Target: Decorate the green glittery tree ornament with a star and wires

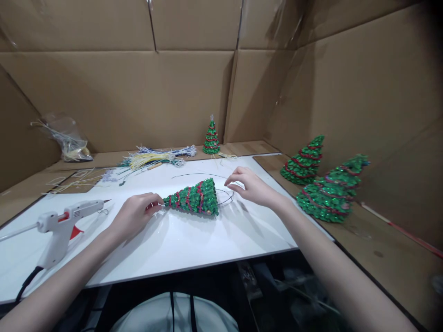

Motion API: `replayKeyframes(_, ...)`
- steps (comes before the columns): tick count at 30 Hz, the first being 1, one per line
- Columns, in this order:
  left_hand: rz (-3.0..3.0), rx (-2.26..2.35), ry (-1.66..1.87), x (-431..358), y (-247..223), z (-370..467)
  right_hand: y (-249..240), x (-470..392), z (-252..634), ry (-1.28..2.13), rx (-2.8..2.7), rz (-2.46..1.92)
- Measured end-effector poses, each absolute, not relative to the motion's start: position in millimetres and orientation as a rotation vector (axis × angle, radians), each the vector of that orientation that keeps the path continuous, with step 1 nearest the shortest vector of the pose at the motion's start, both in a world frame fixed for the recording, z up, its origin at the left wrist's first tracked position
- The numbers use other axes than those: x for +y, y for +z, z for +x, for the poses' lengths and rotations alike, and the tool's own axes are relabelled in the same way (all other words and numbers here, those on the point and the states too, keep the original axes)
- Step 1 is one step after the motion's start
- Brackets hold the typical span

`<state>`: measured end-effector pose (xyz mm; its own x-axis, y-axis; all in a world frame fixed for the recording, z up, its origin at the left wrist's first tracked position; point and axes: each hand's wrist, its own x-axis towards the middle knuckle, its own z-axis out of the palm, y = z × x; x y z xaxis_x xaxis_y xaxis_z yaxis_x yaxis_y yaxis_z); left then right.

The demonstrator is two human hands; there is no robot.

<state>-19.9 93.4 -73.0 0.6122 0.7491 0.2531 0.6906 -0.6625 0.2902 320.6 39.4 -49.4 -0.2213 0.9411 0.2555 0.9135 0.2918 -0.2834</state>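
Note:
A small green beaded Christmas tree [194,199] with red bands lies on its side on the white board, tip to the left and wide base to the right. At its tip, my left hand [136,213] is closed in a pinch, with a thin pale strand at the fingertips. Dark thin wire [226,199] loops out from the base. My right hand [249,185] is to the right of the base, thumb and fingers curled together on the wire. A long loose stretch of wire runs leftward behind the tree.
A white glue gun [57,228] stands at left, its cord at the front edge. Bundles of coloured strands [152,159] and a plastic bag [71,140] lie behind. More beaded trees stand at the back [211,137] and right [328,191]. Cardboard walls [117,97] surround the board.

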Motion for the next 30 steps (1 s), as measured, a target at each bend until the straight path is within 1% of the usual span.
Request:
replayKeyframes(7,2.663,1.194,0.55,93,-74,-20,-46,53,298,0.053,-2.384,-1.728)
replayKeyframes(14,2.645,1.179,0.571,92,-74,-19,-34,60,296,0.055,-2.415,-1.538)
replayKeyframes(21,2.624,1.161,0.609,92,-75,-20,-21,53,296,0.22,-2.434,-1.623)
replayKeyframes(30,2.554,1.115,0.716,94,-72,-24,-22,42,304,0.472,-2.515,-1.69)
